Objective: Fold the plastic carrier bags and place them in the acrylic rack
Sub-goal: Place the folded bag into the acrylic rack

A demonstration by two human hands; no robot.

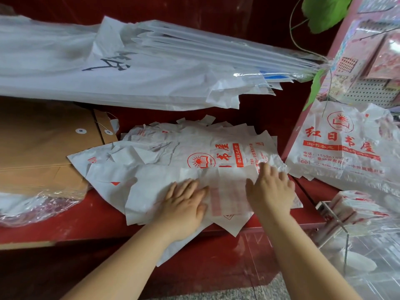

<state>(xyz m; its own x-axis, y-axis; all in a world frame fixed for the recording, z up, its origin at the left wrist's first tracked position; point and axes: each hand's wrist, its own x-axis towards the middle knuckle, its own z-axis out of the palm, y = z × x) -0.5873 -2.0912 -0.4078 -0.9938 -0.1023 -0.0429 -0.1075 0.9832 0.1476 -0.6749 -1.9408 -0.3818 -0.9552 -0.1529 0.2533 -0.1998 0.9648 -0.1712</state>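
At far left I see brown envelopes (43,148) with string-and-washer closures stacked on the red shelf (65,224). Above them lies a white wrapped bundle (108,63) bearing black brush writing that I cannot read. At centre, a loose pile of carrier bags (173,148) spreads across the shelf. Its red print shows a sun-over-book emblem, the characters 书屋 and the digits 788. The left hand (184,204) lies palm down on the near edge of the top carrier bag (227,191), its fingers straight and held close together. This partly folded bag spans the gap between both hands, its print showing faintly through the plastic. The right hand (270,191) presses flat on the bag's right part, fingers slightly spread and their tips reaching the crumpled far edge. To the right, leaning bags (339,146) read 红日书屋 under the same emblem, and a telephone line begins 15536. At lower right, the acrylic rack (337,215) holds folded bags (355,206) standing on edge.
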